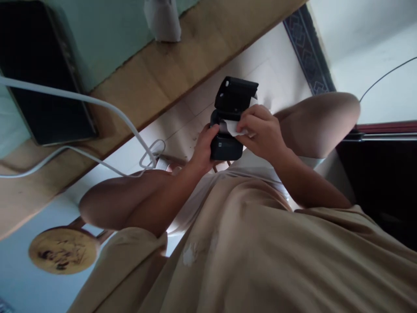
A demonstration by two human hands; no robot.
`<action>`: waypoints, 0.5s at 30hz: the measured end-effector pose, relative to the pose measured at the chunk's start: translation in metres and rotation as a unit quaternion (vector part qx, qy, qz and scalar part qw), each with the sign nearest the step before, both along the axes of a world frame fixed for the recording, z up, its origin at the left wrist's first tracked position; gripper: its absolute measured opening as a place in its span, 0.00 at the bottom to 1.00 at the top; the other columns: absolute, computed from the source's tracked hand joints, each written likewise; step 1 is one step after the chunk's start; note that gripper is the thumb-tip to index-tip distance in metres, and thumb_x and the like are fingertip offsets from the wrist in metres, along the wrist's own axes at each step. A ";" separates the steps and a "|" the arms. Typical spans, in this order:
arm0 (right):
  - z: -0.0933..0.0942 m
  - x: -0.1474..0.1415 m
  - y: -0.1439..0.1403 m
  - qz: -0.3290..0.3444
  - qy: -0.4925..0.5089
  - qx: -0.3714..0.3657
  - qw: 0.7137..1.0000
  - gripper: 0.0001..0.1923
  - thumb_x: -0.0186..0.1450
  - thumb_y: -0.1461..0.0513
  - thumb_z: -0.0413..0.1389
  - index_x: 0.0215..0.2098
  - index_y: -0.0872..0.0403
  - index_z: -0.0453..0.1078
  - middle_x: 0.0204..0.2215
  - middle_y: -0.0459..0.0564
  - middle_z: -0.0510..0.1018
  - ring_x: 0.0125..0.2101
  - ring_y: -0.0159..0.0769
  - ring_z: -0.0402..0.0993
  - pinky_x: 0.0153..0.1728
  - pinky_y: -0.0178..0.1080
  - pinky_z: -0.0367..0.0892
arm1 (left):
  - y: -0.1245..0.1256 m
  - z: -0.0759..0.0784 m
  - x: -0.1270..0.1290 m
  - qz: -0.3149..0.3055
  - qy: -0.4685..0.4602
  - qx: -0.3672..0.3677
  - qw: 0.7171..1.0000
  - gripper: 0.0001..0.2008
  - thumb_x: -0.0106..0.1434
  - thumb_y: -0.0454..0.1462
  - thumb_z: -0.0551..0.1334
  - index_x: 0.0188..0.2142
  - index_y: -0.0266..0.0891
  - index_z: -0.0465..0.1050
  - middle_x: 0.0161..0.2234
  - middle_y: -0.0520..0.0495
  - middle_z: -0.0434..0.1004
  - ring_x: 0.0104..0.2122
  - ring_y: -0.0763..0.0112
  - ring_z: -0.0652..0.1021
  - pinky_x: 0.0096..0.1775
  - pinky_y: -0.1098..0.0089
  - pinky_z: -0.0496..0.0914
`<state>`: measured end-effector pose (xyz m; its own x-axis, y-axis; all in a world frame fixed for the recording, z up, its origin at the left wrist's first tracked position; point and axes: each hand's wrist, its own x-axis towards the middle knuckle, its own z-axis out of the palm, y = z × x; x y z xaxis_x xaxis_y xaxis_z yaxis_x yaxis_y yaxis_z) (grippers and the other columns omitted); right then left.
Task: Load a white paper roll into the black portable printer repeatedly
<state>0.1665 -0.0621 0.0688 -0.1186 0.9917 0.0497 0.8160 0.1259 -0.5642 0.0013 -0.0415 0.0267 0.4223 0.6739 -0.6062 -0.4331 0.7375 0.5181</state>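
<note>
Above my lap, my left hand (204, 148) grips the left side of a small black device (227, 148), its thumb on the rim. The device looks like a portable printer, with a small pale square mark on its front. Its hinged lid (236, 93) stands open on the far side. My right hand (260, 130) pinches a piece of white paper (230, 127) over the device's opening. More white shows just above the right fingers, against the lid. The inside of the device is partly hidden by the paper and fingers.
To the left is a wooden table (182, 65) with a dark tablet or phone (42, 74), a white cable (107, 105) hanging over its edge and a white object (163, 21). A round wooden stool (63, 250) stands at lower left. A dark patterned border (308, 48) runs along the floor.
</note>
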 end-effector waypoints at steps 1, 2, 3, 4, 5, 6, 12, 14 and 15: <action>0.002 -0.001 -0.003 0.010 0.004 -0.001 1.000 0.07 0.64 0.57 0.56 0.31 0.50 0.71 0.35 0.49 0.77 0.40 0.40 0.72 0.48 0.47 0.67 | 0.000 -0.001 -0.001 -0.003 0.001 0.010 1.000 0.15 0.59 0.47 0.67 0.40 0.41 0.71 0.33 0.52 0.75 0.32 0.75 0.76 0.37 0.72 0.71; 0.003 -0.002 -0.007 0.025 0.015 -0.003 1.000 0.09 0.65 0.55 0.57 0.31 0.50 0.72 0.33 0.49 0.77 0.39 0.39 0.72 0.46 0.47 0.66 | 0.000 -0.001 -0.001 -0.004 0.001 0.019 1.000 0.16 0.57 0.45 0.68 0.41 0.41 0.71 0.33 0.53 0.75 0.33 0.75 0.76 0.38 0.72 0.72; 0.003 -0.002 -0.011 0.040 0.029 -0.004 0.999 0.10 0.65 0.53 0.58 0.31 0.49 0.73 0.31 0.48 0.77 0.39 0.39 0.72 0.46 0.47 0.65 | -0.001 -0.001 -0.002 -0.006 0.001 0.027 1.000 0.17 0.55 0.43 0.70 0.41 0.41 0.71 0.34 0.53 0.75 0.34 0.76 0.76 0.39 0.73 0.72; 0.003 -0.001 -0.014 0.054 0.041 -0.004 0.998 0.12 0.65 0.51 0.58 0.31 0.49 0.74 0.31 0.48 0.77 0.39 0.39 0.73 0.47 0.47 0.65 | -0.001 0.000 -0.002 -0.007 0.002 0.034 0.999 0.18 0.52 0.41 0.71 0.41 0.42 0.70 0.34 0.54 0.76 0.34 0.76 0.76 0.40 0.73 0.72; 0.001 0.000 -0.017 0.054 0.057 -0.002 0.997 0.13 0.66 0.49 0.58 0.32 0.49 0.73 0.32 0.48 0.78 0.39 0.39 0.73 0.48 0.47 0.65 | -0.002 0.000 -0.003 -0.011 0.002 0.038 0.999 0.20 0.50 0.39 0.72 0.42 0.42 0.70 0.35 0.54 0.76 0.35 0.76 0.76 0.41 0.72 0.72; -0.001 0.002 -0.018 0.026 0.083 0.005 0.996 0.14 0.66 0.48 0.57 0.32 0.49 0.72 0.33 0.48 0.77 0.40 0.38 0.73 0.49 0.47 0.66 | -0.003 0.001 -0.003 -0.016 0.004 0.042 0.999 0.22 0.48 0.37 0.73 0.43 0.42 0.70 0.36 0.54 0.76 0.36 0.75 0.77 0.42 0.72 0.72; -0.013 0.018 0.004 -0.228 0.322 -0.008 0.919 0.22 0.63 0.51 0.51 0.54 0.46 0.54 0.56 0.51 0.71 0.54 0.35 0.71 0.54 0.44 0.71 | -0.007 0.000 -0.004 -0.050 0.014 0.065 0.997 0.29 0.45 0.37 0.73 0.47 0.42 0.68 0.40 0.50 0.76 0.39 0.69 0.78 0.41 0.71 0.73; -0.013 0.019 0.012 -0.217 0.379 -0.059 0.898 0.26 0.63 0.49 0.46 0.57 0.45 0.49 0.56 0.52 0.73 0.52 0.37 0.74 0.53 0.46 0.73 | -0.007 -0.001 -0.005 -0.057 0.020 0.068 0.996 0.29 0.45 0.37 0.73 0.47 0.42 0.68 0.40 0.50 0.76 0.40 0.68 0.78 0.42 0.70 0.73; -0.013 0.020 0.013 -0.217 0.393 -0.079 0.890 0.25 0.64 0.48 0.43 0.58 0.45 0.48 0.53 0.52 0.74 0.51 0.38 0.75 0.51 0.48 0.74 | -0.007 -0.001 -0.006 -0.059 0.025 0.066 0.996 0.29 0.44 0.37 0.72 0.48 0.42 0.69 0.40 0.50 0.76 0.41 0.67 0.78 0.42 0.70 0.73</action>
